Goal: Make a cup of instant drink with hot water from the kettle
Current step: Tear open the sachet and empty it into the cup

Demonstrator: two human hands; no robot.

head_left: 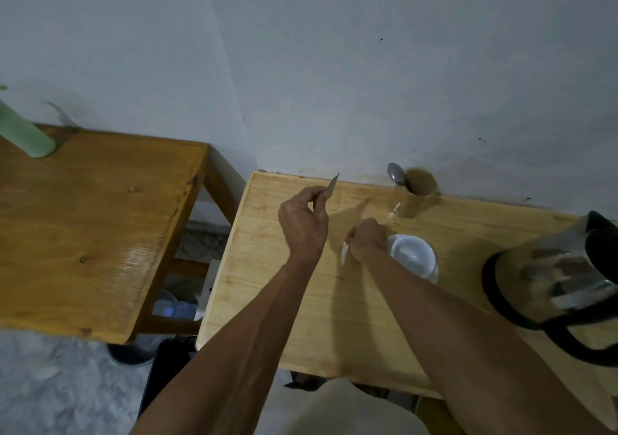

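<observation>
My left hand (302, 224) pinches a thin torn-off strip (333, 183) that points up and away, over the back left of the light wooden table (274, 300). My right hand (368, 239) grips a small white sachet (344, 254), right beside a white cup (413, 254) on a saucer. The two hands are a short way apart. A glass mug (414, 200) with brown contents and a metal spoon (396, 173) stands at the wall behind the cup. The steel and black kettle (551, 277) stands at the right edge of the view.
A darker wooden table (93, 227) stands to the left with a pale green bottle (23, 133) on it. A gap runs between the two tables, with plastic items on the floor below. The wall runs right behind the mug.
</observation>
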